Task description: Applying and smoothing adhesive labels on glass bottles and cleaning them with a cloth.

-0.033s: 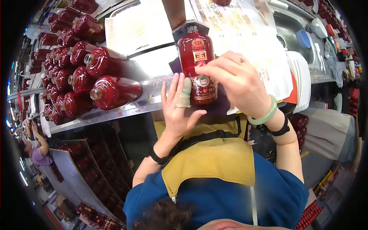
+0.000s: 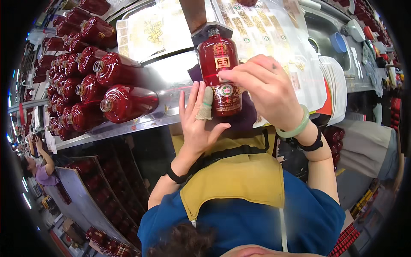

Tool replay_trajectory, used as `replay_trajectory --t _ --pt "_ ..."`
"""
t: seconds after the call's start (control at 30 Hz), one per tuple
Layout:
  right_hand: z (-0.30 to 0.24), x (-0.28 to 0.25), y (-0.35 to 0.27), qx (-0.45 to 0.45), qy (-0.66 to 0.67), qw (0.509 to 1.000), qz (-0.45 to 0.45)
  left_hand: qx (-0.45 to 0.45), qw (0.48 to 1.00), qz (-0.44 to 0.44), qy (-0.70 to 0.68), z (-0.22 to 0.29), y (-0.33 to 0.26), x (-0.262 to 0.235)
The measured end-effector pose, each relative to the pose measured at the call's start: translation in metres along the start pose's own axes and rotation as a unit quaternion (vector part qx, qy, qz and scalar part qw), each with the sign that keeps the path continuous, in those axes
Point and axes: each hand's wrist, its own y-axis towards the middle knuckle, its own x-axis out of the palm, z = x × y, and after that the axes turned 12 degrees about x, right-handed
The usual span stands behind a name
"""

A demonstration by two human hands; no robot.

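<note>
A dark red glass bottle (image 2: 220,55) with gold decoration lies on its back on a dark purple cloth (image 2: 250,116), its neck at a metal holder (image 2: 222,31). Along its left side rests my left hand (image 2: 199,115), fingers stretched out and thumb spread, with a cloth cover on the index finger. From the right, my right hand (image 2: 272,88) reaches over the bottle. Its thumb and fingers are pinched together at the bottle's front, below the square gold label (image 2: 222,62). Whatever lies between the fingertips is too small to make out. A thin red light line crosses the bottle there.
Several red bottles (image 2: 124,103) lie stacked at the left. Behind are sheets with gold stickers (image 2: 152,34) and more sticker sheets (image 2: 261,25). A sink (image 2: 319,30) with a blue cup (image 2: 338,43) sits at the far right. Another person (image 2: 45,173) is at the far left.
My hands keep nearly the same pose. The sheets behind look less washed out, so their gold stickers show more clearly.
</note>
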Motion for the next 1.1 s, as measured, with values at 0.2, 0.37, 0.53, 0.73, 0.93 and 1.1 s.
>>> replay_trajectory --t 0.2,0.37,0.53,0.73,0.93,1.1 --pt "0.011 0.003 -0.044 -0.116 0.011 0.993 0.017 0.012 0.999 0.016 -0.046 -0.006 -0.001 -0.001" --pt "0.001 0.012 -0.076 -0.062 0.157 0.981 -0.097 -0.04 0.997 0.024 -0.054 -0.004 -0.008 0.003" --pt "-0.004 0.014 -0.07 0.186 0.14 0.972 -0.035 -0.055 0.998 0.018 -0.029 0.002 -0.015 0.013" --pt "-0.001 0.06 -0.065 0.22 0.094 0.971 0.018 -0.091 0.994 0.007 -0.068 -0.004 -0.019 0.017" --pt "-0.002 0.04 -0.054 0.203 0.19 0.96 0.029 -0.041 0.998 -0.046 -0.028 -0.003 -0.009 0.02" --pt "-0.005 0.033 -0.052 0.186 0.086 0.978 0.03 -0.111 0.993 0.042 0.003 0.015 -0.002 0.001"
